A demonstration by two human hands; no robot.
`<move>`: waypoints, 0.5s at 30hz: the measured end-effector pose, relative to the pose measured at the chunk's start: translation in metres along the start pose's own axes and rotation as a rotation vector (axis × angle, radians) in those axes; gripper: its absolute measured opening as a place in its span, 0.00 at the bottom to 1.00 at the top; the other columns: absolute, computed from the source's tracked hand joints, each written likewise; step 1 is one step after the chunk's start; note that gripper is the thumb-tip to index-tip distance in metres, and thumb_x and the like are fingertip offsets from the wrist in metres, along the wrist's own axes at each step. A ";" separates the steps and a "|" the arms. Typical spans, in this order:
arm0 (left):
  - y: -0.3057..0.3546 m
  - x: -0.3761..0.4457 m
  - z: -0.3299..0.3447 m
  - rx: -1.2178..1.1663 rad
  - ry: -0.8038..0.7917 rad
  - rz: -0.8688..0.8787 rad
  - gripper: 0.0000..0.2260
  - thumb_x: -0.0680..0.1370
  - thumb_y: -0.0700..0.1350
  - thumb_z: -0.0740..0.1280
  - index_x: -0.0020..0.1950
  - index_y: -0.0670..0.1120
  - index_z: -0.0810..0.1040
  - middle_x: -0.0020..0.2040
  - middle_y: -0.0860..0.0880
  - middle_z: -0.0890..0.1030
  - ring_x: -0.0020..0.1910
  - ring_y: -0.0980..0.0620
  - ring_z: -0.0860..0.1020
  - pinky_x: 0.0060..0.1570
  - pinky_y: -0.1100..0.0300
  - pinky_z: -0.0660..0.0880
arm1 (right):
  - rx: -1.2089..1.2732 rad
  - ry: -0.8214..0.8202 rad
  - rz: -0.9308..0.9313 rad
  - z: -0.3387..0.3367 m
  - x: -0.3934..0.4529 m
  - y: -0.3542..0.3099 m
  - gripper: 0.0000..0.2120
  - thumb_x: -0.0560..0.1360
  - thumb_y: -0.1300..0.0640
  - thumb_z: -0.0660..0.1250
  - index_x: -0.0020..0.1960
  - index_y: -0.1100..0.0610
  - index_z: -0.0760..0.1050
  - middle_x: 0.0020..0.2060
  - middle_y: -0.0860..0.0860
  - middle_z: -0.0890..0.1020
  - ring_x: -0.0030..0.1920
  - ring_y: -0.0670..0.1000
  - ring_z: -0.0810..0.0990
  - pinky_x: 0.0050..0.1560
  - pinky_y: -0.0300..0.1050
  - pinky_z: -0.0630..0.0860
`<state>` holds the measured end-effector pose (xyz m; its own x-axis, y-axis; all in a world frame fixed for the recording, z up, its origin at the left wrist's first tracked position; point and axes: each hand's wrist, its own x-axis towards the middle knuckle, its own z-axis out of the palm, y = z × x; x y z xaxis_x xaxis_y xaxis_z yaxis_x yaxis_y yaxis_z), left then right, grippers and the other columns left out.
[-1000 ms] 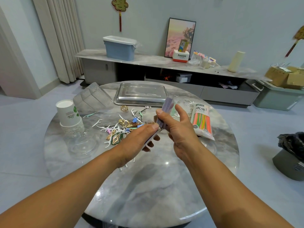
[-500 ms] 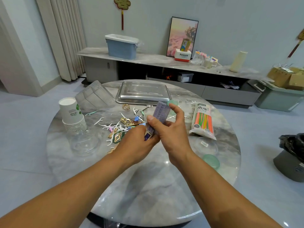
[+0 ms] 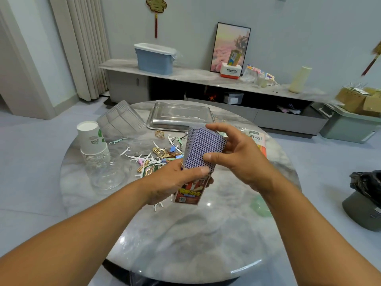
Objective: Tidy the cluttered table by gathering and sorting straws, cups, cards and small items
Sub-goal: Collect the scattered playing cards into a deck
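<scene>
Above the middle of the round marble table [image 3: 185, 244], my right hand [image 3: 239, 159] pinches a stack of purple-backed cards [image 3: 203, 150] between thumb and fingers. My left hand [image 3: 175, 180] grips the red card box [image 3: 190, 193] from below, and the stack's lower end sits in the box mouth. A pile of floss picks and clips [image 3: 152, 159] lies behind my left hand. A stack of paper cups [image 3: 92, 141] stands at the left over a clear plastic cup [image 3: 107, 172]. A pack of coloured straws [image 3: 257, 143] is mostly hidden behind my right hand.
A steel tray [image 3: 179, 116] lies upside down at the table's far side, with a clear ribbed container [image 3: 121, 118] to its left. A green lid [image 3: 259, 205] shows under my right forearm. A bin with a black bag [image 3: 365, 199] stands on the floor at right.
The card stack has turned from edge-on to showing its purple back, and its lower end now sits in the red box that my left hand holds. Both hands have come closer to me.
</scene>
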<state>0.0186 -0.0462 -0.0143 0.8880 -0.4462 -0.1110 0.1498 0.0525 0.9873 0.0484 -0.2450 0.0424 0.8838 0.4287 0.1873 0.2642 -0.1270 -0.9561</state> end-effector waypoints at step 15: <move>-0.024 0.018 0.014 0.045 0.291 0.130 0.17 0.69 0.45 0.81 0.55 0.52 0.83 0.50 0.50 0.87 0.50 0.52 0.85 0.48 0.59 0.82 | -0.496 0.200 -0.142 0.020 -0.013 0.016 0.32 0.75 0.57 0.75 0.69 0.32 0.67 0.55 0.39 0.81 0.53 0.40 0.81 0.51 0.43 0.83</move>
<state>0.0253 -0.0678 -0.0383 0.9865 -0.1636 -0.0046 0.0129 0.0499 0.9987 0.0332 -0.2352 0.0205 0.8697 0.2998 0.3920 0.4934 -0.5071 -0.7067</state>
